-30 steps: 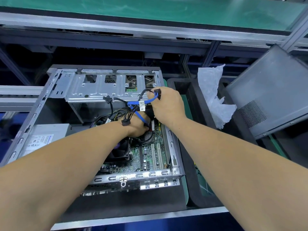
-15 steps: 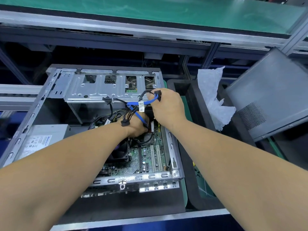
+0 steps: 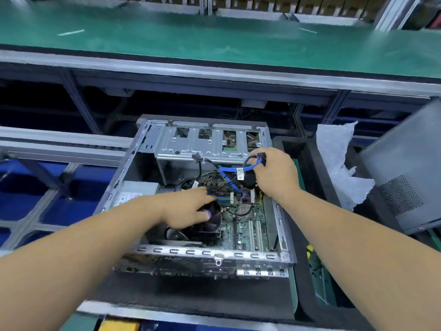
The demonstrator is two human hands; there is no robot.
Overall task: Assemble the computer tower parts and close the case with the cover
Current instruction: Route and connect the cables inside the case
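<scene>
I see the open computer case (image 3: 152, 149) lying centre; my right hand (image 3: 274, 174) pinches the blue SATA cable (image 3: 235, 168) at its far-right corner, left hand (image 3: 188, 209), fingers loosely extended, touches the CPU fan (image 3: 210, 226).

— Where do we have the open case (image 3: 278, 219)?

— Lying on its side on the surface (image 3: 191, 297) in front of us, drive cage (image 3: 205, 145) at the far end, motherboard (image 3: 248, 225) inside on the right, power supply (image 3: 133, 191) inside on the left.

— And the cover (image 3: 405, 177)?

— Leaning well to the right of the case, with the plastic bag (image 3: 338, 168) between them. A conveyor shelf (image 3: 214, 37) runs behind everything.
</scene>
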